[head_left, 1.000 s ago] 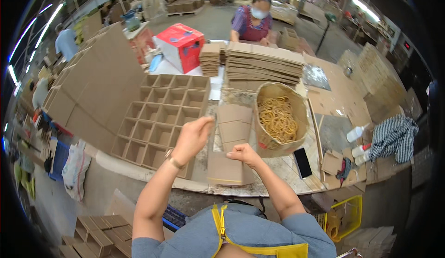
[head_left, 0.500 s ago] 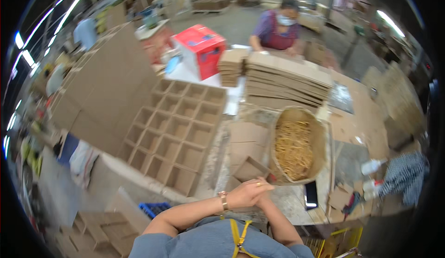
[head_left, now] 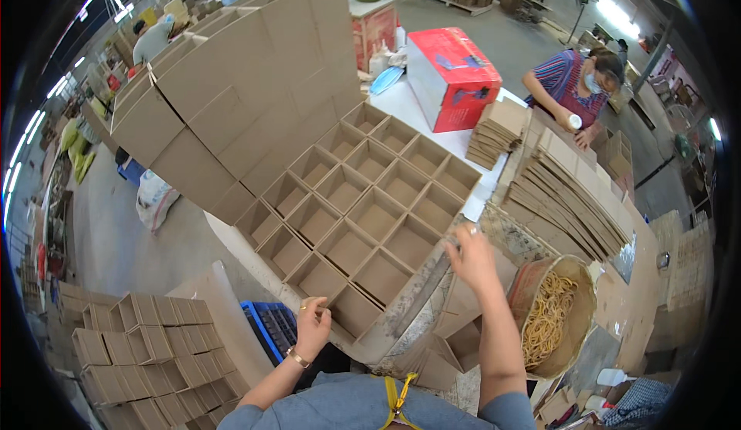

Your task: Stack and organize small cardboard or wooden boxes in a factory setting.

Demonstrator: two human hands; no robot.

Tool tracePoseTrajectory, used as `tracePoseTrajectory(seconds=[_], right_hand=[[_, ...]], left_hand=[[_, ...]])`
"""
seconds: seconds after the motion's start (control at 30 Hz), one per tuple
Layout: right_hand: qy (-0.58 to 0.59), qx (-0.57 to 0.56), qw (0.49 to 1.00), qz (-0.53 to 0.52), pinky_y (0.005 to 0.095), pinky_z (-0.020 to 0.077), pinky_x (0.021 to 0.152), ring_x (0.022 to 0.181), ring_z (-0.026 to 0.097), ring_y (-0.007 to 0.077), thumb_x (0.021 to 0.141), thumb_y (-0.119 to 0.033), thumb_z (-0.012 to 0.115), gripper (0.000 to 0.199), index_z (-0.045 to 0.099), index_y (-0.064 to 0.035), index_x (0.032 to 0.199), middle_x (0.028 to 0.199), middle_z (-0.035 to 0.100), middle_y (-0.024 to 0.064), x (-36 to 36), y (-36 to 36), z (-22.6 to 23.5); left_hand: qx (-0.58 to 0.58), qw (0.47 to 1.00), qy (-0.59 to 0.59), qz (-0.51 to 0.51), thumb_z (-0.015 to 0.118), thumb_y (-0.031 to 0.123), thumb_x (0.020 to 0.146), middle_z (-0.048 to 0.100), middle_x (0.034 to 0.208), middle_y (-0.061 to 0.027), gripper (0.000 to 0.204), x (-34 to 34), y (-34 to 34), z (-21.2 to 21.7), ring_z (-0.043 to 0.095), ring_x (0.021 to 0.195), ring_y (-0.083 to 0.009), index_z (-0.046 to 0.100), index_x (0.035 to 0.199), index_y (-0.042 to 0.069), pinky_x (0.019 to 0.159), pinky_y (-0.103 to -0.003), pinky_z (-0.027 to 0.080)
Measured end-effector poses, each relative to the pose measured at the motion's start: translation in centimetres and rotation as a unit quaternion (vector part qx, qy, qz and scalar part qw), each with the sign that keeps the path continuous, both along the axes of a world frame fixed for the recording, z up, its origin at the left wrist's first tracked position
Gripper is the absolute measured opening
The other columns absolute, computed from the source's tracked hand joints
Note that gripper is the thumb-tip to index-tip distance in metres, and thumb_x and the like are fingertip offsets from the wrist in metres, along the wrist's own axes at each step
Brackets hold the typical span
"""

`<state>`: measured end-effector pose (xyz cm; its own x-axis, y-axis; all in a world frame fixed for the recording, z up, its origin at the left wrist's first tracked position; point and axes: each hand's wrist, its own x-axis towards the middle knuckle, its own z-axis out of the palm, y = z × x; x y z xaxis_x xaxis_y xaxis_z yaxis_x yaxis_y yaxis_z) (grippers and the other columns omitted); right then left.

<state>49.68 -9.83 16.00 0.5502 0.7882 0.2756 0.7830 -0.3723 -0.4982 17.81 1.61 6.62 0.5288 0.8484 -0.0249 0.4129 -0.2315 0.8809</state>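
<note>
A grid of open brown cardboard boxes [head_left: 349, 246] lies in rows on the worktable before me. My left hand [head_left: 312, 328] is at its near left corner, beside the rim of the front boxes, with fingers bent and the thumb apart from them. Along the grid's right edge is my right hand [head_left: 472, 259], its fingers loosely curved and spread from the thumb. I see nothing held in either hand; whether the fingertips press on the cardboard I cannot tell. Below my right forearm sits a loose open cardboard box [head_left: 466, 342], partly hidden by the arm.
A tall block of joined boxes [head_left: 255, 82] stands behind the grid. To the right are a tub of yellowish rubber bands [head_left: 549, 318] and stacked flat cardboard [head_left: 571, 191]. A red and white carton [head_left: 448, 79] stands farther back. Across the table a masked co-worker [head_left: 571, 94] holds a white bottle.
My hands, together near the loose box before, have parted: the left moved to the grid's near corner, the right up to its right edge. The view has swung left.
</note>
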Motion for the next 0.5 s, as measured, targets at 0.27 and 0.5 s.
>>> tracePoseTrajectory(seconds=[0.27, 0.5], right_hand=[[0.002, -0.1, 0.994, 0.049, 0.042, 0.0452, 0.077, 0.092, 0.055, 0.0334, 0.074, -0.016, 0.065, 0.024, 0.058, -0.006, 0.095, 0.099, 0.057, 0.0136, 6.9, 10.0, -5.2], [-0.197, -0.143, 0.967, 0.072, 0.0445, 0.0378, 0.093, 0.11, 0.046, 0.0361, 0.065, -0.004, 0.068, 0.066, 0.047, -0.0171, 0.126, 0.134, 0.037, 0.0183, 9.6, 13.5, -8.9]], left_hand=[[0.055, 0.998, 0.024, -0.031, 0.056, -0.003, 0.076, 0.051, 0.098, -0.0131, 0.021, 0.5, 0.6, 0.7, 0.056, 0.075, -0.0209, 0.055, 0.097, 0.0, 0.062, -0.027, 0.048], [0.157, 0.982, 0.107, -0.016, 0.057, 0.002, 0.076, 0.047, 0.108, -0.0191, 0.027, 2.0, 0.7, 1.6, 0.053, 0.094, -0.0359, 0.054, 0.103, 0.001, 0.078, -0.04, 0.047]])
